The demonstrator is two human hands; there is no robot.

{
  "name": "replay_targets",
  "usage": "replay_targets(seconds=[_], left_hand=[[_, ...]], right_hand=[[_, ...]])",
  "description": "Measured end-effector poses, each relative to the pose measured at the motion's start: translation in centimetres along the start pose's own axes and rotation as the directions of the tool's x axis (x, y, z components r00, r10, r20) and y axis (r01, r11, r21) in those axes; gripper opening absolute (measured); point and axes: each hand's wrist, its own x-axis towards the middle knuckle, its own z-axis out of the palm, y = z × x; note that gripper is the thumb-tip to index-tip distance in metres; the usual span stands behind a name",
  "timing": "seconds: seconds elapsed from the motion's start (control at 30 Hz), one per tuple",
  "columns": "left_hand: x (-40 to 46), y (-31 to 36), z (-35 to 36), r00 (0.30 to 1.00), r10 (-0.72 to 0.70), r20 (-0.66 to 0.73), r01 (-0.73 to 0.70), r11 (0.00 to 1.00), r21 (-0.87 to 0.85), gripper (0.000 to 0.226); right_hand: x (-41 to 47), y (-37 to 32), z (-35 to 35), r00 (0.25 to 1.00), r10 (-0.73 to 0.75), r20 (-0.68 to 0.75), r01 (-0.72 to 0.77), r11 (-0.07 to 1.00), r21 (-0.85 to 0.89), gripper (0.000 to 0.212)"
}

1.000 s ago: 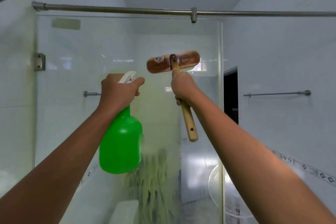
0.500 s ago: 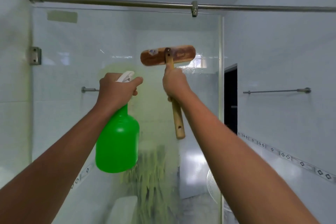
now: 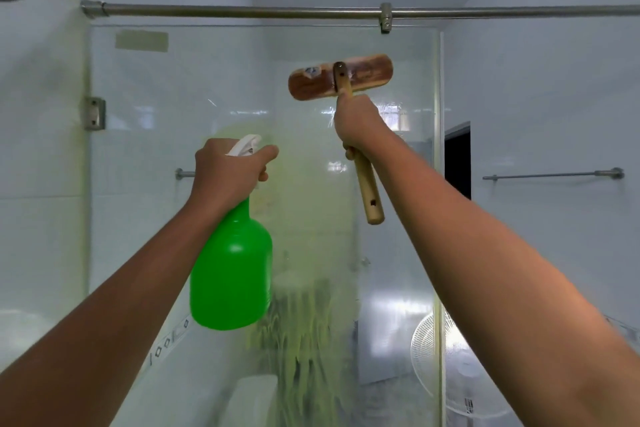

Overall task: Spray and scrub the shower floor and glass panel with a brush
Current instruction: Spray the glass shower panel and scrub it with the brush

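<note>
Up against the shower screen: a person stands with both arms raised toward the glass panel (image 3: 180, 156).
Left hand: the left hand (image 3: 228, 168) is wrapped around the neck of a green spray bottle (image 3: 231, 270), forefinger stretched forward over the white trigger head; the bottle hangs upright, near the glass at chest height.
Right hand: the right hand (image 3: 356, 123) is closed tight around the wooden handle of a scrubbing brush (image 3: 341, 76), thumb up by the head; the free end of the handle juts out below the fist.
Brush position: the flat brush head lies crosswise high on the panel, seemingly against the glass, though contact is hard to confirm.
What has changed: compared with a second ago, the brush sits higher on the glass relative to the bottle and has swung back to the right, while the bottle has hardly moved.
Glass condition: yellowish-green foam streaks run down the lower middle of the panel, with a hazy film above.
Meaning for the task: scrubbing appears to be working across the upper glass; the floor is out of view.
</note>
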Motion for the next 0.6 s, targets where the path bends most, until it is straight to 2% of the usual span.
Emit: replay_targets(seconds=[0.1,0.2,0.3,0.37,0.43,0.6], left_hand=[[-0.1,-0.1,-0.5,1.0,-0.007,-0.013,0.007,1.0,0.0,0.025],[-0.5,0.0,-0.9,1.0,0.001,0.001,-0.001,1.0,0.005,0.025],[-0.7,0.1,-1.2,1.0,0.009,-0.006,-0.009,1.0,-0.024,0.022],[-0.4,0.1,-1.4,1.0,0.005,-0.023,-0.006,0.999,-0.041,0.022],[-0.3,-0.1,-1.6,1.0,-0.001,-0.03,0.0,1.0,-0.03,0.027],[-0.2,-0.3,-1.8,0.999,0.005,-0.037,-0.006,1.0,-0.021,0.031]], right_hand=[[-2.8,2.6,2.5,1.0,-0.023,0.007,0.023,0.998,-0.061,0.041],[-8.3,7.1,5.4,0.984,0.009,0.177,0.034,0.971,-0.235,0.043],[-9.3,7.2,5.2,0.987,0.034,0.16,-0.003,0.981,-0.192,0.053],[-6.2,5.3,3.6,0.992,-0.027,0.126,0.055,0.973,-0.224,0.046],[-2.7,2.8,1.2,0.997,-0.043,0.063,0.054,0.984,-0.172,0.039],[1.8,-0.9,-3.6,0.999,0.044,-0.009,-0.044,0.999,0.01,0.037]])
